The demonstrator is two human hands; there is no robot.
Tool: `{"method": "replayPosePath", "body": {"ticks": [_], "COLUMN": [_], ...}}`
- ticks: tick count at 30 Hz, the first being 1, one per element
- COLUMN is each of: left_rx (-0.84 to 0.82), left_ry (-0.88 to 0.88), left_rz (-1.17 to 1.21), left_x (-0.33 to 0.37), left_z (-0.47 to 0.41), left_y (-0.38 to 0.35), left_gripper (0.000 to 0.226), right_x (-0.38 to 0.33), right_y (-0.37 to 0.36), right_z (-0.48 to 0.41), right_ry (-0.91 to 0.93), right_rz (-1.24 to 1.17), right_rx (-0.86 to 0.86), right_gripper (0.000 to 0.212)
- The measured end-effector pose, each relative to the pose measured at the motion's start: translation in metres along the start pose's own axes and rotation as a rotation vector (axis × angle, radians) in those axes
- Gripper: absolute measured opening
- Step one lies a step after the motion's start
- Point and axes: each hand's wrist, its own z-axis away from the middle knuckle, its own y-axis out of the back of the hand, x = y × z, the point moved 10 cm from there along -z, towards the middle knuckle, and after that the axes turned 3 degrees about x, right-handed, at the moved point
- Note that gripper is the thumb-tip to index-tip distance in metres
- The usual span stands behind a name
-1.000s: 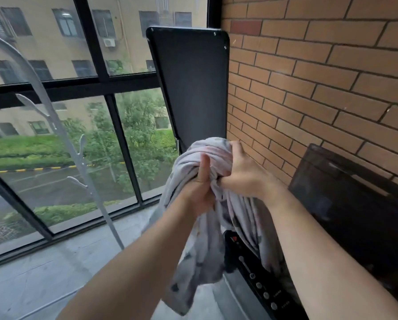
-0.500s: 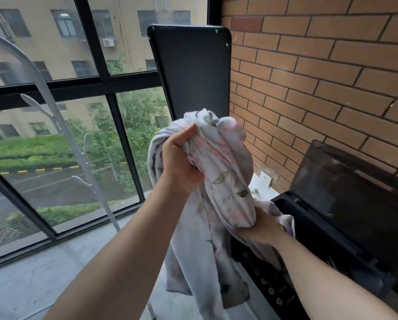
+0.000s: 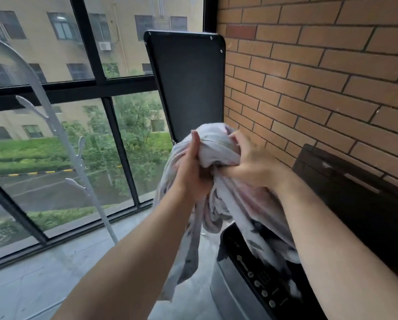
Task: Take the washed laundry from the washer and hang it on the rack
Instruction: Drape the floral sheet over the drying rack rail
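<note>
Item: pale grey-pink printed cloth (image 3: 218, 144), damp-looking, bunched and twisted, tails trailing onto the washer (image 3: 251, 271) control panel. Held chest-high above washer front. Left hand (image 3: 192, 172) grips bunch, thumb upright. Right hand (image 3: 251, 162) clenches cloth alongside, fingers curled in.

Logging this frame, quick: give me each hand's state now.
Left hand: grips the bunched pale cloth.
Right hand: grips the same cloth.

The small labels beside the buttons on the washer's control panel (image 3: 258, 276) are too blurred to read.
</note>
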Motion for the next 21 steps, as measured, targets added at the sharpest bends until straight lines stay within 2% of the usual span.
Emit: {"method": "replayPosePath", "body": {"ticks": [1, 3, 4, 6, 8, 11, 12, 14, 17, 19, 21], "left_rx": [-0.01, 0.031, 0.067, 0.005, -0.068, -0.051, -0.106, -0.112, -0.105, -0.088, -0.096], "left_ry": [0.02, 0.007, -0.019, -0.019, -0.022, -0.047, -0.048, -0.041, -0.069, -0.093, -0.116], "left_rz": [0.077, 0.116, 0.097, 0.09, 0.121, 0.128, 0.151, 0.152, 0.174, 0.17, 0.153], "left_x": [0.004, 0.011, 0.012, 0.011, 0.014, 0.024, 0.026, 0.029, 0.036, 0.041, 0.042], "left_z": [0.001, -0.004, -0.009, -0.005, -0.001, 0.001, 0.002, 0.006, 0.008, 0.007, 0.003], "left_y": [0.0, 0.017, 0.028, 0.02, 0.006, 0.003, 0.0, -0.001, 0.005, 0.011, 0.015], "left_gripper": [0.07, 0.056, 0.047, 0.037, 0.033, 0.03, 0.031, 0.033, 0.038, 0.051, 0.076], "right_x": [0.003, 0.023, 0.038, 0.066, 0.086, 0.1, 0.102, 0.103, 0.102, 0.091, 0.07], "right_y": [-0.014, -0.036, -0.047, -0.083, -0.115, -0.12, -0.115, -0.104, -0.081, -0.054, -0.019], "right_z": [0.003, 0.012, 0.018, 0.037, 0.057, 0.058, 0.055, 0.052, 0.036, 0.022, 0.009], "right_ry": [-0.035, -0.115, -0.167, -0.241, -0.317, -0.353, -0.361, -0.382, -0.375, -0.331, -0.232], "right_rz": [-0.085, -0.229, -0.215, -0.103, 0.011, 0.052, 0.045, 0.063, 0.105, 0.181, 0.237], "right_rx": [-0.132, -0.234, -0.254, -0.405, -0.528, -0.345, -0.285, -0.245, -0.201, -0.094, 0.094], "right_gripper": [0.079, 0.108, 0.121, 0.131, 0.123, 0.11, 0.1, 0.076, 0.067, 0.049, 0.038]}}
